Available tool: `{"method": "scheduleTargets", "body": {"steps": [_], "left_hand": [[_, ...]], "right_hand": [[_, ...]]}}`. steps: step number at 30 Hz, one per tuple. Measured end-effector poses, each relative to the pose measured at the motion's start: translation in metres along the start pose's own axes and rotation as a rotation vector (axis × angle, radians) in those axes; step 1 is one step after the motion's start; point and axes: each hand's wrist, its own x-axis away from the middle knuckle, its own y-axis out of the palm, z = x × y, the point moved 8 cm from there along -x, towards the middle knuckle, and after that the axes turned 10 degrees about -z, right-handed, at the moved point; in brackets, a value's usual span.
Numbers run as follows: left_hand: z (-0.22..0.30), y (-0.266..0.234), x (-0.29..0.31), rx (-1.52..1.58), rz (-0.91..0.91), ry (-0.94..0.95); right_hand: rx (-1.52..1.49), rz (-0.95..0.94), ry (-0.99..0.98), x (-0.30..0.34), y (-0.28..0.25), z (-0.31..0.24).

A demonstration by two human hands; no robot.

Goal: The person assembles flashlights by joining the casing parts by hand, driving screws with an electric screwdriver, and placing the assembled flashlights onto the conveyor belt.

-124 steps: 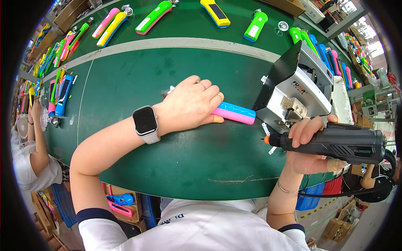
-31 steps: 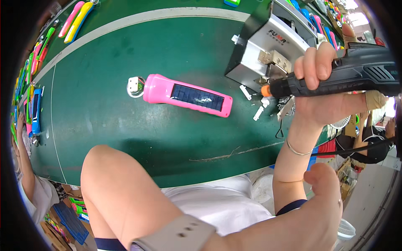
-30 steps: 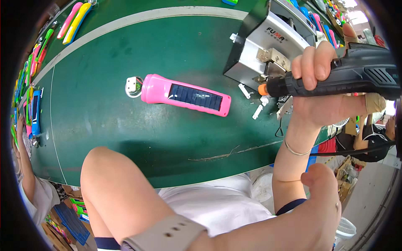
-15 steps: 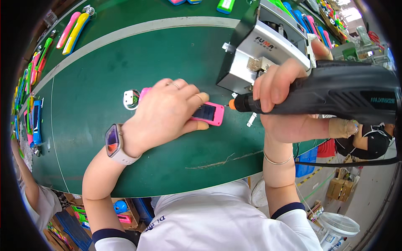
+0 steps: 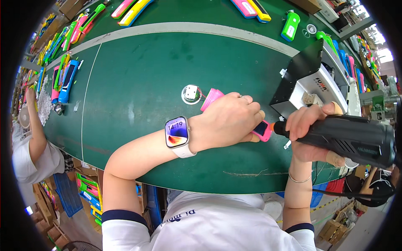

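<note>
The green table (image 5: 134,75) spreads before you, a metal-cased machine (image 5: 314,83) towards its right. Your right fingers (image 5: 299,125) grip the black electric screwdriver (image 5: 351,138), its orange tip at the pink torch's (image 5: 212,99) narrow end. Your left fingers (image 5: 253,108) clasp that torch's middle from above, against the table; its wide end pokes out leftward, beside a small white fitting (image 5: 191,92).

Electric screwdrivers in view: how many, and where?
1: the black electric screwdriver, held in the right hand and pointing left toward the end of the pink flashlight under the left hand. Others may be hidden at the crowded edges.
</note>
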Motion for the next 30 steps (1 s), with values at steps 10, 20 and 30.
{"method": "scheduleTargets", "body": {"steps": [10,20,30], "left_hand": [[-0.018,-0.021,0.012,-0.161,-0.006,-0.120],[-0.031,-0.021,0.010,-0.062,0.102,-0.129],[-0.030,-0.022,0.012,-0.097,0.130,-0.123]], "right_hand": [[0.132,0.071,-0.306,-0.013,-0.029,-0.090],[-0.017,0.130,-0.140,-0.019,-0.037,-0.055],[0.277,0.389,-0.027,-0.029,-0.071,-0.061]]}}
